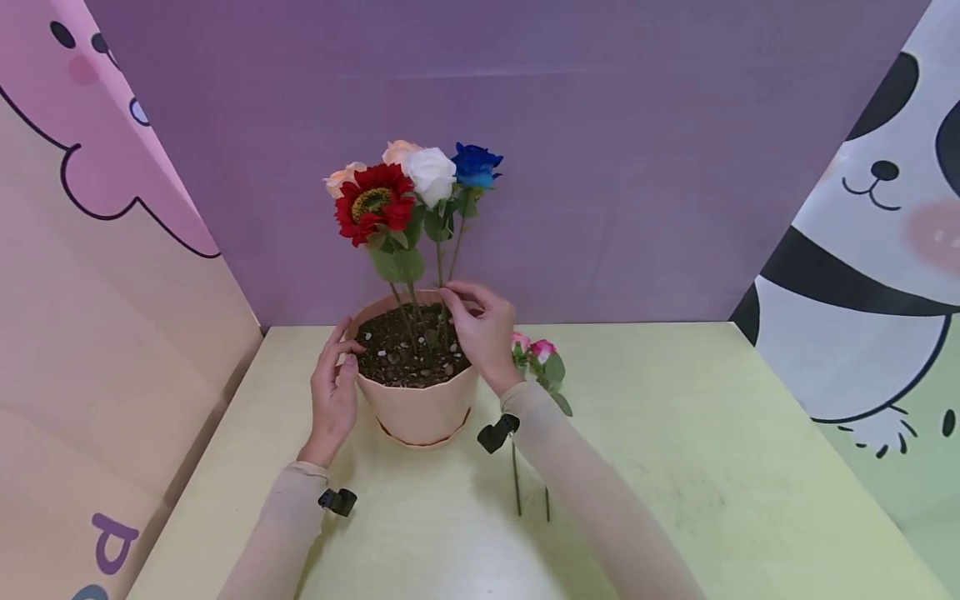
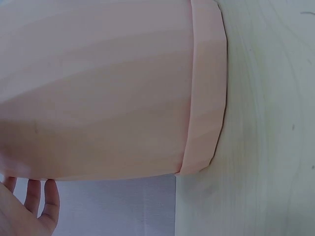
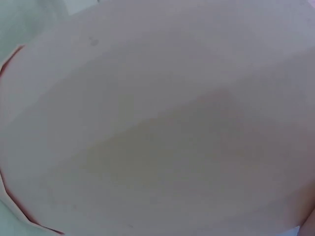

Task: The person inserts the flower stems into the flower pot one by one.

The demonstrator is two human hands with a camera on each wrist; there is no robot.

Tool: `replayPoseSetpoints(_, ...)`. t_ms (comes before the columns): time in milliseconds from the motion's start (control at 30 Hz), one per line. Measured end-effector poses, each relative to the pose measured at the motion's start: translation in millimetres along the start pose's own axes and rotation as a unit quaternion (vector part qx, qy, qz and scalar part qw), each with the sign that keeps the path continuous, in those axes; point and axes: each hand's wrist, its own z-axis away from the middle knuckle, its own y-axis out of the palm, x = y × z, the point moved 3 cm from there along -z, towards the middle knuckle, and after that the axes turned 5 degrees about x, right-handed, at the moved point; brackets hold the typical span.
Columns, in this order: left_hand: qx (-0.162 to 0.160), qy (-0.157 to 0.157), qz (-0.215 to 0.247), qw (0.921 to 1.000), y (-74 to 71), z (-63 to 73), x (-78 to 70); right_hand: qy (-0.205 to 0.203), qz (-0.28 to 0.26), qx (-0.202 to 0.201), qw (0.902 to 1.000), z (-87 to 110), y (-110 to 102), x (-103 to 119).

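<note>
A pink flower pot (image 1: 420, 412) full of dark soil (image 1: 390, 346) stands on the table, with several artificial flowers upright in it: a red sunflower-like bloom (image 1: 372, 202), a white rose (image 1: 432, 175), a blue rose (image 1: 476, 165) and peach roses (image 1: 343, 178). My left hand (image 1: 335, 392) grips the pot's left rim. At the rear right of the rim, my right hand (image 1: 483, 329) pinches a thin flower stem (image 1: 441, 258) just above the soil, where the white and blue roses' stems converge; I cannot tell which one it holds. Pot wall (image 3: 147, 123) fills most of the right wrist view.
Pink-tipped flowers (image 1: 543, 350) with long stems lie on the table right of the pot, partly behind my right forearm. A saucer (image 2: 206, 88) sits under the pot. The pale table (image 1: 675, 450) meets a purple backdrop (image 1: 637, 192) at its far edge; printed panels stand at both sides.
</note>
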Motion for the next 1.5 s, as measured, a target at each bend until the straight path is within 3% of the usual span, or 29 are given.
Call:
replayPoseSetpoints(367,-0.006,0.003,0.011,0.9999,-4.6,-0.6,2.0,0.004,-0.035,-0.025,0.9990,-1.6,-1,-3)
replayPoseSetpoints(600,0.003,0.003,0.013,0.9999,-1.2,-0.4,1.7,0.022,-0.056,-0.048,0.9970,-8.8,-36,-6)
replayPoseSetpoints(867,0.005,0.003,0.008,1.0000,-0.1,0.0,0.9,0.041,-0.023,-0.057,0.9973,-4.7,-78,-14)
replayPoseSetpoints(1033,0.002,0.005,0.005,1.0000,-0.5,0.0,1.2,0.080,-0.007,-0.038,0.9961,4.7,-92,-21)
replayPoseSetpoints(1267,0.000,0.006,0.003,1.0000,-1.8,0.0,1.2,0.132,0.034,0.023,0.9904,21.1,-104,-35)
replayPoseSetpoints(1500,0.003,0.010,0.005,0.9999,-1.1,0.6,1.8,0.198,0.110,0.066,0.9716,44.2,-120,-59)
